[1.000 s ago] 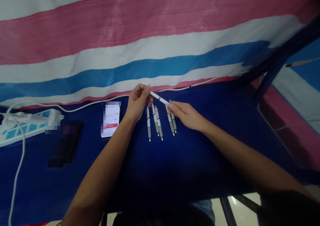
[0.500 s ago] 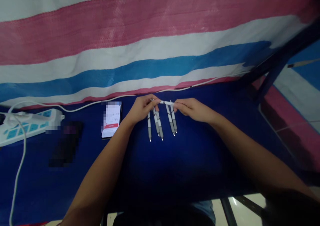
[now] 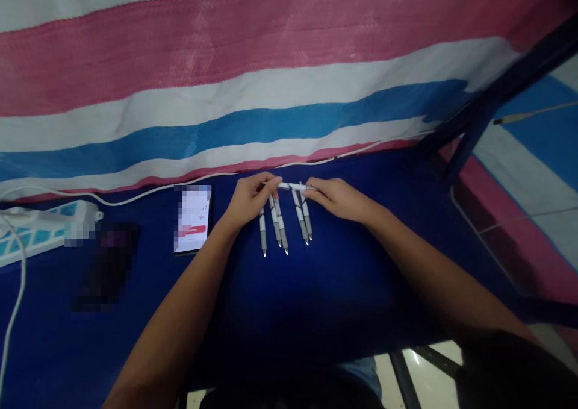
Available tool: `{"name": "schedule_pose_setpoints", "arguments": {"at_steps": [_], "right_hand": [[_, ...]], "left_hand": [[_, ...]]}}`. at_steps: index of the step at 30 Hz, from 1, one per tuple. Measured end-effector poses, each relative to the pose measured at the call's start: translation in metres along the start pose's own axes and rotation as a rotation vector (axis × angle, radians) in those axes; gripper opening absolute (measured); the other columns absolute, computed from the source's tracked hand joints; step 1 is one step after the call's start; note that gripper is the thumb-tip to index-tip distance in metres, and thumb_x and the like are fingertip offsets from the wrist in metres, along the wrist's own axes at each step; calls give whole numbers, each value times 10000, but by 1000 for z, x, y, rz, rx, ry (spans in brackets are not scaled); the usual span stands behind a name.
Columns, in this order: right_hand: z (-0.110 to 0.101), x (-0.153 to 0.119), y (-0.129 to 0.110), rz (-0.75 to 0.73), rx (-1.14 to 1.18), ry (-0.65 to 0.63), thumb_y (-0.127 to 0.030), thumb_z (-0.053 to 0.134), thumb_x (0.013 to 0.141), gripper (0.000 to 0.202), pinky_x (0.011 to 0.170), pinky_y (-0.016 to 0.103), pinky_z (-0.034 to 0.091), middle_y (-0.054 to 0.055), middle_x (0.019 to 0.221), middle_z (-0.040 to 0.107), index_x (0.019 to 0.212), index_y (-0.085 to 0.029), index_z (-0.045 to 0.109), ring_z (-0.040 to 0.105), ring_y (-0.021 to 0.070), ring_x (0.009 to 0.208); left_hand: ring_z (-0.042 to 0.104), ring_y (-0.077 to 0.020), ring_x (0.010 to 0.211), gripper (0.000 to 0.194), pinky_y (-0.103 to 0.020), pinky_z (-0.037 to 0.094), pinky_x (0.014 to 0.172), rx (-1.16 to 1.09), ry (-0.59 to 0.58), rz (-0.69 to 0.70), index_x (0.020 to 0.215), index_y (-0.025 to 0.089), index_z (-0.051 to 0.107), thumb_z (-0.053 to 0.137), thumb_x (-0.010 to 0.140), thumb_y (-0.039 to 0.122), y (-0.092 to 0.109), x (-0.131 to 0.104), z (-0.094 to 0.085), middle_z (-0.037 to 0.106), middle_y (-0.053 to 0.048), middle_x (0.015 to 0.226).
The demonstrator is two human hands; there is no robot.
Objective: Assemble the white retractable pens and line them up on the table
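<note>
Now that the held pen is nearly level, no longer tilted, the left hand pinches its 9 o'clock end, the right hand its 3 o'clock end, apparently mid-handling, 5 pens at 6 o'clock.

We see a rather dim scene, with soft detail. The phone glows from its screen, while the near part of the blue table sinks into deep shadow. On the floor we notice a small glare. Coarse square blocks cover the phone's left edge.
</note>
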State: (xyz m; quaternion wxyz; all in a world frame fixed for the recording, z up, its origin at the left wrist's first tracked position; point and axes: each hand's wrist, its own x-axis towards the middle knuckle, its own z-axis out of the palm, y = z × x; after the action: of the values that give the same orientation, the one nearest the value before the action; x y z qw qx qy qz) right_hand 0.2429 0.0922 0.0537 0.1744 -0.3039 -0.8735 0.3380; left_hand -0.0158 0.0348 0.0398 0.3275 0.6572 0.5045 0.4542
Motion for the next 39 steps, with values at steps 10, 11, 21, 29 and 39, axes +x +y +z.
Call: {"name": "schedule_pose_setpoints", "arguments": {"at_steps": [10,11,21,29,39], "right_hand": [[-14,-4,2,52,162,-146,-615,497,1094,466,563,303,308,-53,563,469,830,-239,579,436,137,517],[-13,-3,3,16,68,-112,-600,513,1089,455,581,309,313,-35,593,504,819,-240,577,458,148,544],[0,-1,10,20,72,193,-552,537,1081,401,698,344,407,17,767,643,872,-225,638,562,179,688],[5,1,22,110,240,200,-549,615,1025,324,675,340,408,-1,797,638,963,-231,626,514,148,664],[6,6,32,85,418,295,-519,785,902,365,725,338,461,13,962,675,1076,-242,624,557,147,744]], "left_hand": [[632,-186,754,258,-325,471,746,229,-127,227,886,227,752,633,1047,389,5,2,-4,725,-43,808],[620,-181,725,295,-325,464,733,244,-138,223,845,225,735,610,1056,388,4,2,-5,710,-37,774],[667,-173,726,293,-308,479,701,160,-21,104,917,221,798,646,1021,448,-13,-2,-3,786,-53,850],[727,-202,817,294,-323,537,756,122,22,63,961,227,826,668,1006,470,-20,-1,-4,831,-74,930],[699,-184,741,267,-314,540,737,125,78,22,1007,217,852,716,975,445,-25,0,-2,826,-56,892]]}}
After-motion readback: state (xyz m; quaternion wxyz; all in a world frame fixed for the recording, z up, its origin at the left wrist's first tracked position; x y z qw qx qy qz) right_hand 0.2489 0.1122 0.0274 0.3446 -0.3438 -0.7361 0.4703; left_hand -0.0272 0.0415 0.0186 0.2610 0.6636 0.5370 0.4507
